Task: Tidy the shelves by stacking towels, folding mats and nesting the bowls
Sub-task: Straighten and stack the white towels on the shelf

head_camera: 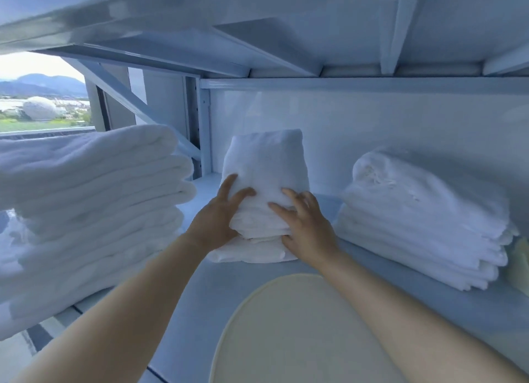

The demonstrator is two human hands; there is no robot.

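The person's left grip (220, 219) and right grip (306, 225) both clasp the near end of a folded towel (266, 165), one from each side, fingers curled over its top. It sits on a low pile of towels (252, 252) at the middle of the shelf (472, 319), towards the back edge. A tall towel stack (86, 196) stands by the left edge and another stack (423, 219) by the right. A cream oval mat (286, 325) lies flat at the front edge.
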